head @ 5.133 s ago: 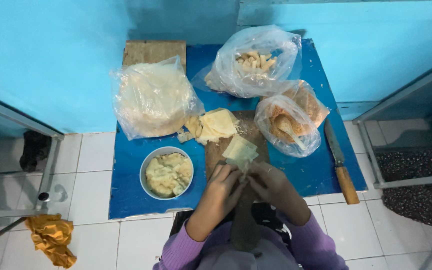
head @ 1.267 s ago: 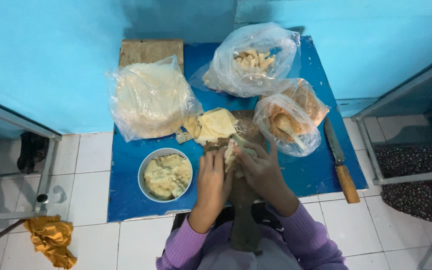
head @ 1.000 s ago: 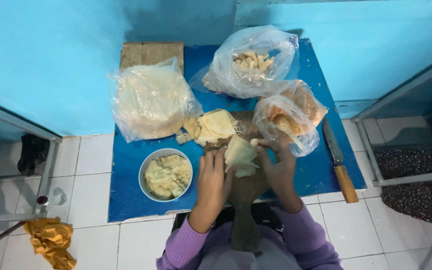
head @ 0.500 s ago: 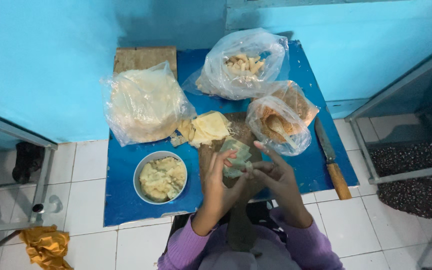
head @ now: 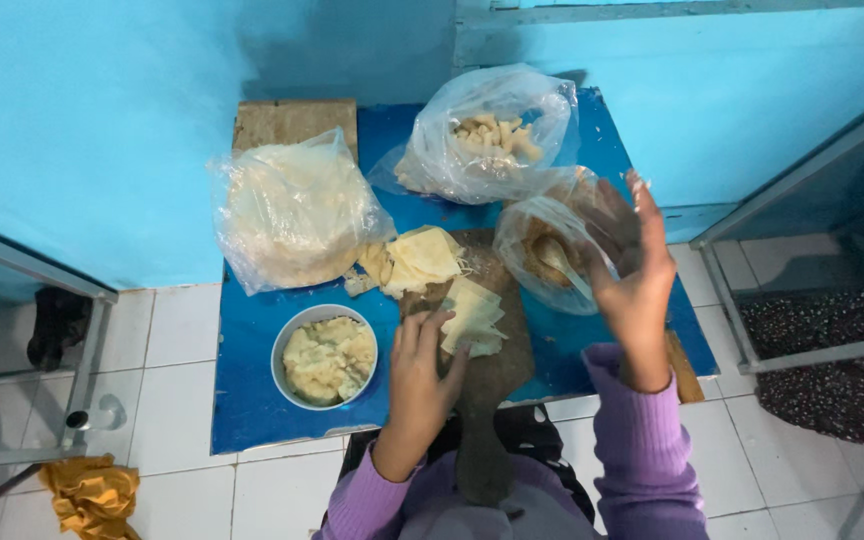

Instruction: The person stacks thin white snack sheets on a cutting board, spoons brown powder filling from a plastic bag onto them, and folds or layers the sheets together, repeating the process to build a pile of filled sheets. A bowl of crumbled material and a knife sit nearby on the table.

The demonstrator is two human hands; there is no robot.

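Right hand (head: 632, 265) newly raised — filling (head: 329, 358) in bowl (head: 282, 345)

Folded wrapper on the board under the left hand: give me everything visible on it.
The folded wrapper is a pale yellow, thin dough sheet, folded over on itself into a rough rectangle with layered edges showing. It lies flat on the dark wooden board, tilted slightly. The left hand rests beside it, fingertips touching its left edge. The right hand is raised above the table and apart from it. More loose pale sheets lie just beyond it. Whether filling is inside cannot be seen.
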